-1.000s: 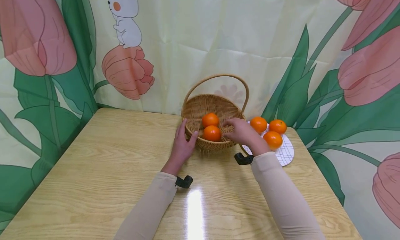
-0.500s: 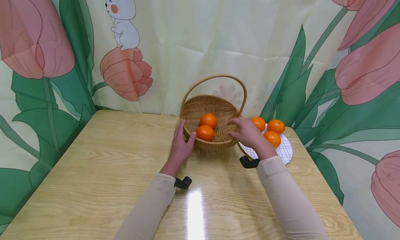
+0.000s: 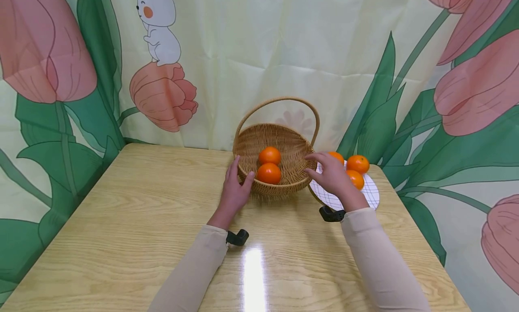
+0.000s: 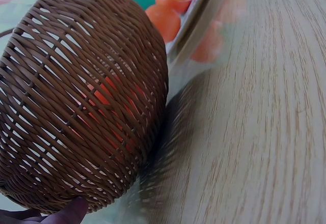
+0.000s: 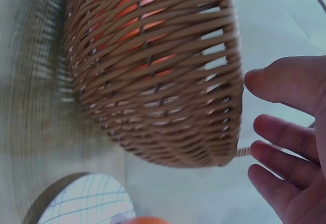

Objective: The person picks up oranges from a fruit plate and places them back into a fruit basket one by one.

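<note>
A brown wicker basket (image 3: 289,143) with a tall arched handle stands at the back of the table, two oranges (image 3: 269,173) inside it. My left hand (image 3: 236,190) rests against its left side, fingers extended along the rim. In the left wrist view, a fingertip (image 4: 71,211) touches the woven wall. My right hand (image 3: 332,174) hovers at the basket's right rim, holding nothing, its fingers and thumb spread apart. The right wrist view has the thumb (image 5: 270,81) right at the rim. Behind that hand, three oranges (image 3: 358,164) lie on a white checked plate (image 3: 371,197).
The wooden table (image 3: 134,213) ends at a printed curtain (image 3: 227,46) just behind the basket. The plate sits near the table's right edge, close beside the basket. A black wrist camera (image 3: 331,214) is strapped to each wrist.
My right hand has drawn back rightward from inside the basket to its rim. The front orange in the basket rolled left, then slightly back right. My left hand stays at the basket.
</note>
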Action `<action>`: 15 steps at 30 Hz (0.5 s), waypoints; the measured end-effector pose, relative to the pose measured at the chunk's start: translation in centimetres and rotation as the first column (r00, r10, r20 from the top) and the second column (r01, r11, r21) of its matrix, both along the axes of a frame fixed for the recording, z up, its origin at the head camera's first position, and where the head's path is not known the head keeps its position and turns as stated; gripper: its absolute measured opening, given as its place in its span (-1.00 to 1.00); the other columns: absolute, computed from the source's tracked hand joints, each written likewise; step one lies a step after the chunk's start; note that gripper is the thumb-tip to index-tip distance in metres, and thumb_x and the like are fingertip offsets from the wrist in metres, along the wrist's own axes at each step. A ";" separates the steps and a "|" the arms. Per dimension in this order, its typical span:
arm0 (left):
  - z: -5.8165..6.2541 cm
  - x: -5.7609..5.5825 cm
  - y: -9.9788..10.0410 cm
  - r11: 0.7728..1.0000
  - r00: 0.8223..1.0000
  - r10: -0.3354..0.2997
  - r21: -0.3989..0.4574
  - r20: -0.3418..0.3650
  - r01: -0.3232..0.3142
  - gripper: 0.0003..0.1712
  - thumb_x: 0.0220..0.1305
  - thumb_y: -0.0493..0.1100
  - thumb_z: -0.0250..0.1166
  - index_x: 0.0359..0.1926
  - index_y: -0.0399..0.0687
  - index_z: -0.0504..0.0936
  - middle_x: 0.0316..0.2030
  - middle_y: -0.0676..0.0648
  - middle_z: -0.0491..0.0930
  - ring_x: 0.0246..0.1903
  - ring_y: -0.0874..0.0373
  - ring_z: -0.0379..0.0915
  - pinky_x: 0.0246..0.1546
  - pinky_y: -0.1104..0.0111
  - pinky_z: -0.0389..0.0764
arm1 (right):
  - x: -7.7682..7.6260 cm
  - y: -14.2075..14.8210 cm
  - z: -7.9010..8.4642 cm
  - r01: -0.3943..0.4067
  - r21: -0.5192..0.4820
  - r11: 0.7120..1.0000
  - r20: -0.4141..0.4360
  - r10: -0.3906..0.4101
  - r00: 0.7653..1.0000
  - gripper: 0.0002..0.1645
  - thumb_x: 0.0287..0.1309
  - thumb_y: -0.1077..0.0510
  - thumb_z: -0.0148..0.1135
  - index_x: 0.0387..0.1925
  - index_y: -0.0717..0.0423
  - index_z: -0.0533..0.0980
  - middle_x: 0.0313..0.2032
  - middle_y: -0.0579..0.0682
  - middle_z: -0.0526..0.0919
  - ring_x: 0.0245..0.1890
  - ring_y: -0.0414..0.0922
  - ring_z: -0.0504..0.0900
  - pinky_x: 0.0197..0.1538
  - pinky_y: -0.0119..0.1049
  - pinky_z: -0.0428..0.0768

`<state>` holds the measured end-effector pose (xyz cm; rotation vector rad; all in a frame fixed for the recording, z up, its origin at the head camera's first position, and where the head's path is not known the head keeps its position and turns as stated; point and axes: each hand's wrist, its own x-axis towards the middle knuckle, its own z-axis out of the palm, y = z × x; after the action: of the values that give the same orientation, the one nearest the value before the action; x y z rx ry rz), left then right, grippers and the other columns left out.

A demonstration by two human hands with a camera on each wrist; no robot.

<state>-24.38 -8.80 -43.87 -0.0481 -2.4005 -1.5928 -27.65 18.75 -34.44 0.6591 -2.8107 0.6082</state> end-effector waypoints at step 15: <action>-0.1 -0.1 0.2 1.000 1.000 0.006 0.011 0.022 -0.006 -0.19 0.39 0.22 0.06 0.52 0.38 -0.11 0.51 -0.09 -0.05 0.47 -0.17 -0.04 0.38 -0.17 0.12 | 0.5 2.5 -2.0 0.057 -0.128 0.990 -0.160 -0.078 0.984 -0.60 0.22 0.11 0.25 0.08 0.11 0.54 0.09 0.16 0.54 0.08 0.17 0.52 0.07 0.15 0.54</action>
<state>-24.46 -8.61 -44.01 -0.0212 -2.4050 -1.6124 -27.12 21.30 -36.40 0.5608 -2.6072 0.6755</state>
